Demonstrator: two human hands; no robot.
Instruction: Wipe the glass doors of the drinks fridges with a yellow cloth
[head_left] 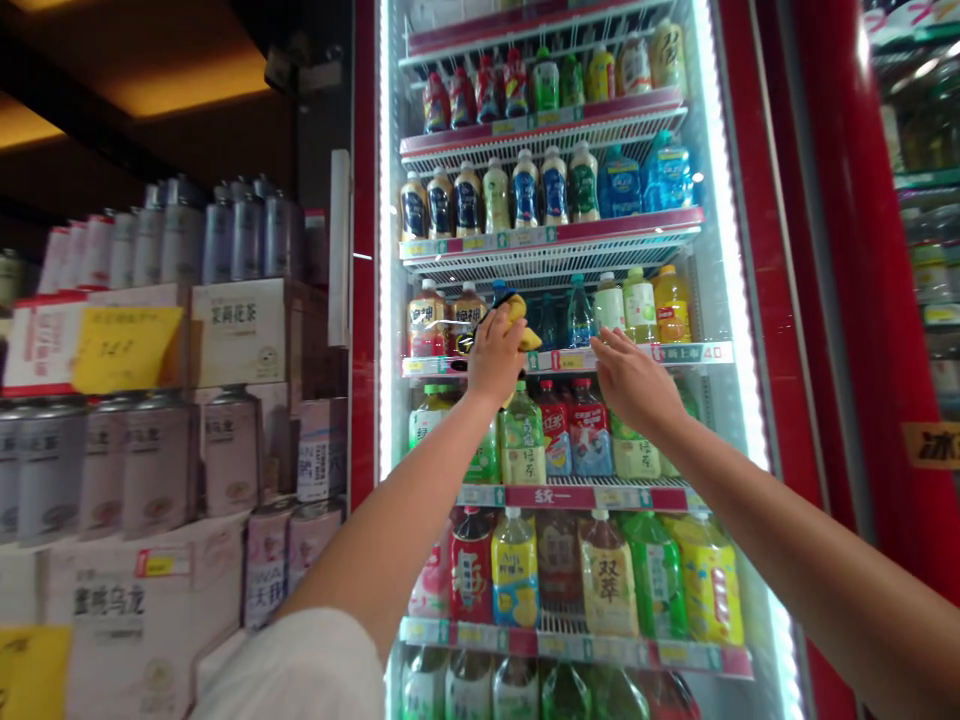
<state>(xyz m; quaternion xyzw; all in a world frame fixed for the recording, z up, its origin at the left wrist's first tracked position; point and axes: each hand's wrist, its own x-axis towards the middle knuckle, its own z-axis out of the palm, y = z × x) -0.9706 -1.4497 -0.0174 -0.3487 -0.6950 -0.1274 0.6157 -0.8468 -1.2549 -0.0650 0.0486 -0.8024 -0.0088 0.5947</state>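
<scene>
My left hand (493, 358) reaches up in front of the lit drinks cooler, its fingers closed on a yellow cloth (528, 338) with a dark part. It is level with the middle shelf, before dark-labelled bottles (427, 320) with tan caps. My right hand (634, 385) is raised to the right of it, holding nothing, its fingers stretched out and slightly apart. Its fingertips lie in front of the shelf's price strip (574, 360), close to pale green-labelled bottles (640, 302). Whether the right hand touches a glass pane or the shelf I cannot tell.
The cooler's red frame (366, 420) encloses several shelves of bottles, with large bottles (514, 568) lower down. Stacked cartons (238, 330) and metallic canisters (232, 445) stand at the left, beside a yellow price card (127, 350). Another stocked cooler (934, 180) is at the right.
</scene>
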